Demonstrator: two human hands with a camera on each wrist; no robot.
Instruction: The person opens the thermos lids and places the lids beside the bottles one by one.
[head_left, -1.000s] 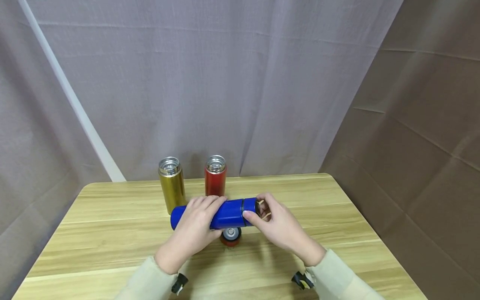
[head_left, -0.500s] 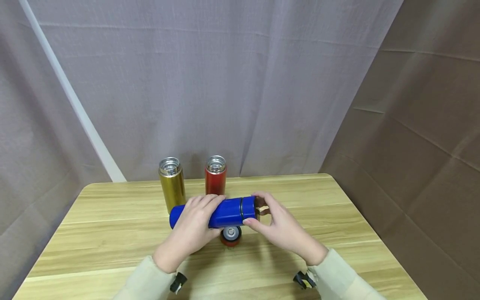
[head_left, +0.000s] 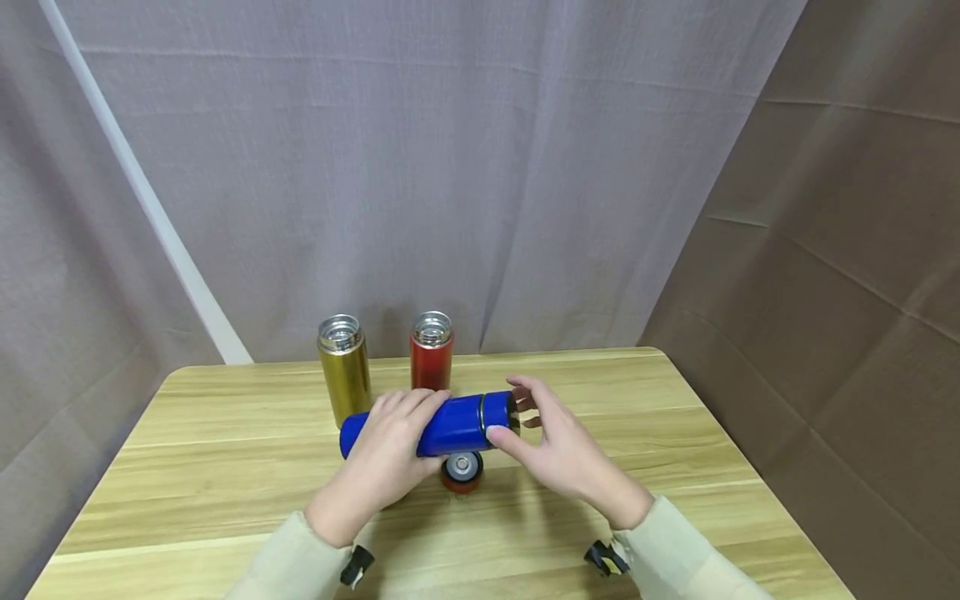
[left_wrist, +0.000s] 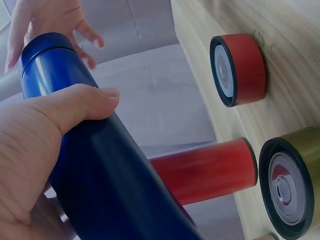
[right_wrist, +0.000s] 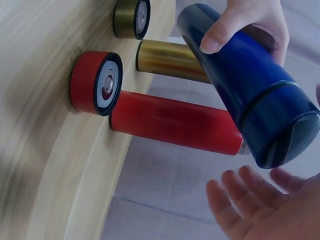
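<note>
My left hand (head_left: 386,450) grips a blue vacuum flask (head_left: 454,427) round its body. The flask lies nearly level above the table, its lid end pointing right and slightly up. On that end sits the blue lid (head_left: 498,411), a thin dark seam between it and the body. My right hand (head_left: 561,454) is spread around the lid, thumb overlapping its near side in the head view. In the right wrist view the fingers (right_wrist: 255,192) are loosely bent and stand apart from the lid's dark end.
Behind stand a gold flask (head_left: 346,387) and a red flask (head_left: 431,365), both without lids. A red lid (head_left: 462,485) rests underside up on the wooden table (head_left: 225,467), below the blue flask. A gold lid (right_wrist: 125,19) is beside it, hidden in the head view.
The right hand's fingers have loosened and spread away from the lid, and its thumb has shifted along the near side. The left hand and flask have barely moved.
</note>
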